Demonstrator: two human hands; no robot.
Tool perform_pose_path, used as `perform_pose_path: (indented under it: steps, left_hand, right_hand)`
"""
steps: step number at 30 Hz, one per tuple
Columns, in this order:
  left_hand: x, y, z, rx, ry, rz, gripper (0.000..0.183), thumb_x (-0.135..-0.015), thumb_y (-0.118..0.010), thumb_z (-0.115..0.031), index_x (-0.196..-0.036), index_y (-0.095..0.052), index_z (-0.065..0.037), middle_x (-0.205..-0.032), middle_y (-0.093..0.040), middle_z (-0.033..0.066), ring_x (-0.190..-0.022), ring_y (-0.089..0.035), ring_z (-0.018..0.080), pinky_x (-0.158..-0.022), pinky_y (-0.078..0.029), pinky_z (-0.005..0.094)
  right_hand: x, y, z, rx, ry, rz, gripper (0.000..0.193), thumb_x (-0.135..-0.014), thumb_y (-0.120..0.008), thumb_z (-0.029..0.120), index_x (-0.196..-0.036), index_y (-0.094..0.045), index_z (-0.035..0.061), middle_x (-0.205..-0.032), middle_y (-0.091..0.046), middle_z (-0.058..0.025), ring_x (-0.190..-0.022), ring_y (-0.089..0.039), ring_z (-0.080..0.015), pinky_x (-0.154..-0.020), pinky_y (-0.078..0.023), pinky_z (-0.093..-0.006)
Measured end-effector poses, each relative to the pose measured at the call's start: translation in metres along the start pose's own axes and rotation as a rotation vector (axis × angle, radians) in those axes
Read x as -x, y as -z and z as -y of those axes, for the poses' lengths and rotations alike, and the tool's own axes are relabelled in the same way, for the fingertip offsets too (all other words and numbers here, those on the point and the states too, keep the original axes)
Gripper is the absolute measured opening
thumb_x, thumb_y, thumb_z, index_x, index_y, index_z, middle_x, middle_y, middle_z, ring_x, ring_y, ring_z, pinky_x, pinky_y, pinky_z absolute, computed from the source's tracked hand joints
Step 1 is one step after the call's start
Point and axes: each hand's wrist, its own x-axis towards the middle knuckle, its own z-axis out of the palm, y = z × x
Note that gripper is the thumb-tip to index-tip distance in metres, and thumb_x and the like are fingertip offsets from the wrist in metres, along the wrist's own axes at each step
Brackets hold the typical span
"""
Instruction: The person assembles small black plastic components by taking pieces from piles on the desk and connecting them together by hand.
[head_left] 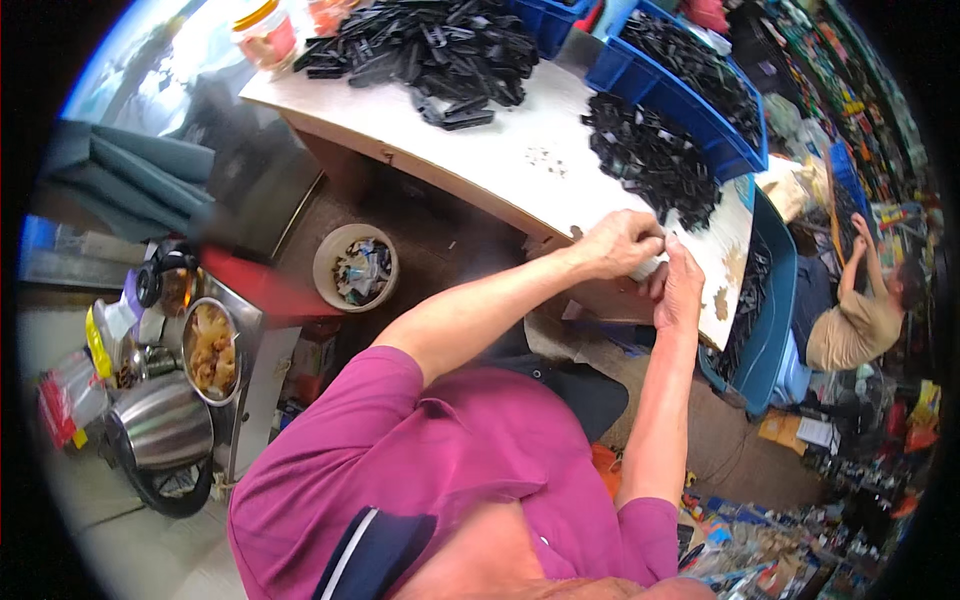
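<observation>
A white-topped desk (490, 150) runs slantwise from upper left to lower right, its surface worn to brown in patches near the right end. A deep teal bin (775, 345) stands against that end. On the desk's far side sits a blue bin (665, 97) filled with black parts. A large heap of black strips (430, 50) covers the far left, pointing every which way; a smaller black pile (645, 150) lies just beyond the hands, crowding the space ahead of them. A round waste bucket (322, 268) stands on the floor, left of the hands.

The left hand (622, 245) and right hand (682, 282) meet over the desk's near edge, fingers bent and clamped on a small pale piece (649, 267). It sits between the two sets of fingers, at their tips, below the left knuckles. They hide most of it, so I cannot tell its long axis or which way it points.
</observation>
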Motion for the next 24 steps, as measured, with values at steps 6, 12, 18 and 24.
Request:
perform_pose_path:
  steps: [6,12,18,24]
  left_hand:
    - [0.005,0.012,-0.013,0.01,0.016,0.134,0.047,-0.078,-0.059,-0.009,-0.124,-0.057,0.0,-0.086,-0.07,0.0198,-0.083,-0.07,0.0316,-0.078,-0.054,0.0402]
    - [0.014,0.015,-0.018,-0.266,-0.133,0.014,0.028,-0.081,-0.067,-0.017,-0.106,-0.063,-0.003,-0.075,-0.068,0.0201,-0.07,-0.067,0.039,-0.067,-0.054,0.0443]
    - [0.027,0.026,-0.027,-0.491,-0.131,-0.072,0.029,-0.084,-0.068,-0.026,-0.106,-0.063,-0.006,-0.075,-0.068,0.0178,-0.074,-0.068,0.0379,-0.069,-0.053,0.0451]
    - [0.035,0.125,-0.02,-0.976,-0.027,-0.549,0.04,-0.085,-0.071,-0.026,-0.116,-0.061,-0.004,-0.097,-0.069,0.0166,-0.087,-0.067,0.0355,-0.077,-0.055,0.0449]
  right_hand:
    - [-0.002,0.005,-0.011,-0.004,0.058,0.011,0.029,-0.097,-0.063,0.034,-0.087,-0.063,0.0062,-0.048,-0.042,0.0036,-0.036,-0.034,-0.0074,-0.036,-0.031,-0.0253]
    - [0.006,-0.008,-0.001,0.08,-0.011,0.047,0.031,-0.098,-0.062,0.036,-0.089,-0.065,0.0056,-0.05,-0.044,0.004,-0.037,-0.035,-0.0067,-0.037,-0.029,-0.0241]
    - [0.017,-0.029,0.002,0.039,-0.007,0.081,0.036,-0.1,-0.054,0.039,-0.08,-0.058,0.009,-0.049,-0.041,0.0031,-0.038,-0.035,-0.0077,-0.037,-0.034,-0.0252]
    - [0.019,-0.038,0.008,-0.153,-0.094,0.059,0.034,-0.098,-0.043,0.036,-0.079,-0.048,0.0087,-0.051,-0.028,0.0041,-0.039,-0.031,-0.009,-0.044,-0.054,-0.0369]
